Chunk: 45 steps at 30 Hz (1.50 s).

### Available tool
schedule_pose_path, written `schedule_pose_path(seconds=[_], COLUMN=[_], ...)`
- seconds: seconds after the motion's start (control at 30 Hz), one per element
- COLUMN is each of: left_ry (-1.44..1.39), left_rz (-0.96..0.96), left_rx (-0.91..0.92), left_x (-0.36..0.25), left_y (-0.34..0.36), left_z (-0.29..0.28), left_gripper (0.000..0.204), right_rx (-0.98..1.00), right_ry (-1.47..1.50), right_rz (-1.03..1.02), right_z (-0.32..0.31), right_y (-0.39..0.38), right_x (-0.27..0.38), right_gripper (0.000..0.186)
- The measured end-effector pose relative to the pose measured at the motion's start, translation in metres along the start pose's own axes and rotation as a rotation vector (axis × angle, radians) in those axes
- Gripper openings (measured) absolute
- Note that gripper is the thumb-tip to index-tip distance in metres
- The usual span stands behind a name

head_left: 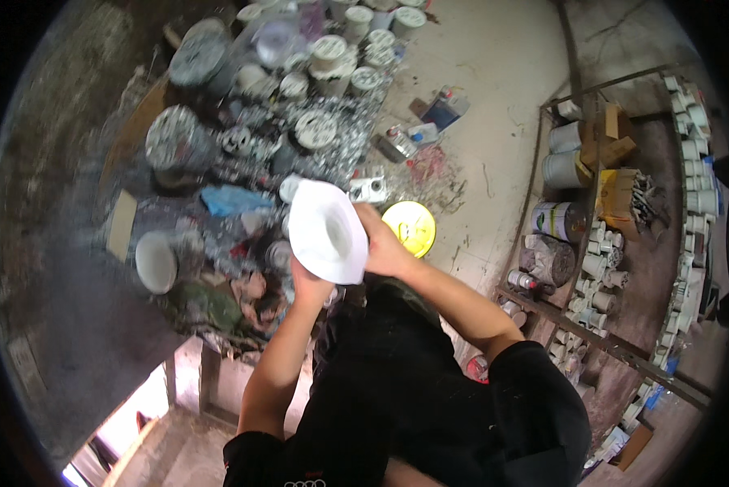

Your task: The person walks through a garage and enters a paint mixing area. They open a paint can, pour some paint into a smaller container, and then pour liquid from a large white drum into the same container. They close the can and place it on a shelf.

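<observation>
White, flared cone of thin, paper-like material (306, 235): raised in front of the person's torso, its wide mouth turned up toward the camera, both bare hands on it
Left hand: the bare left hand (311, 282) is clamped on the cone's lower side, below the rim; part of the fingers is hidden behind the wall
Right hand: the bare right hand (383, 243) appears clamped on the cone's right side; its fingertips are out of sight, so the exact pinch cannot be told
Weight: probably very light, since the wall looks thin; whether anything lies inside cannot be told
Stiffness: likely soft to semi-stiff; the rim pulls into blunt corners at top and lower right, so a hard squeeze would probably crease or flatten it
Surface: smooth and matt-looking, perhaps a little slippery to dusty fingers; more apt to tear than to shatter
Best hold: opposite sides just under the rim, with light, even pressure that leaves the mouth round
Surroundings: the round, bright yellow lid-like disc (410, 230) shows just beside the right hand; the crumpled, light blue cloth-like sheet (236, 200) lies to the cone's left, well apart from the left hand
</observation>
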<state>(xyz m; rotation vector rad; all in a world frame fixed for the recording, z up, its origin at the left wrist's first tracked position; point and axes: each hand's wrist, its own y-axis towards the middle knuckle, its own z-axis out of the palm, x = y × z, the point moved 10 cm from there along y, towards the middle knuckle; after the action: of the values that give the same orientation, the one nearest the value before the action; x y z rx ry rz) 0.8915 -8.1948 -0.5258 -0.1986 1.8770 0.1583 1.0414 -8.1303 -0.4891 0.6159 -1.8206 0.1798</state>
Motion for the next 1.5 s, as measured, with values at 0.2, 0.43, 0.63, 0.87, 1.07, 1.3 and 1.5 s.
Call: schedule_pose_path(seconds=[0.2, 0.43, 0.63, 0.87, 1.07, 1.3, 1.5], left_ry=[0.124, -0.048, -0.197, -0.189, -0.154, -0.141, 0.019], left_rz=[-0.026, -0.277, -0.499, -0.746, -0.794, -0.673, -0.508], left_rx=[-0.001, -0.179, -0.411, -0.641, -0.636, -0.701, -0.882], left_x=[-0.006, 0.029, 0.063, 0.116, 0.151, 0.163, 0.161], left_y=[0.04, -0.002, -0.054, -0.101, -0.081, -0.042, -0.024], left_z=[0.029, -0.008, -0.03, -0.03, 0.004, 0.017, 0.003], left_gripper=[0.096, 0.09, 0.08, 0.079, 0.09, 0.084, 0.068], right_rx=[-0.219, -0.447, -0.964, 0.258, 0.793, 0.851, 0.835], right_ry=[0.218, 0.101, -0.473, -0.235, -0.514, -0.604, -0.745], right_rz=[0.17, 0.024, 0.174, -0.458, -0.131, -0.159, -0.133], right_z=[-0.048, -0.231, -0.389, -0.048, 0.123, 0.161, 0.142], right_y=[0.03, 0.25, 0.491, 0.287, 0.135, 0.144, 0.133], right_x=[-0.061, -0.101, -0.069, -0.025, -0.11, -0.148, -0.133], right_gripper=[0.066, 0.044, 0.05, 0.011, 0.044, 0.073, 0.087])
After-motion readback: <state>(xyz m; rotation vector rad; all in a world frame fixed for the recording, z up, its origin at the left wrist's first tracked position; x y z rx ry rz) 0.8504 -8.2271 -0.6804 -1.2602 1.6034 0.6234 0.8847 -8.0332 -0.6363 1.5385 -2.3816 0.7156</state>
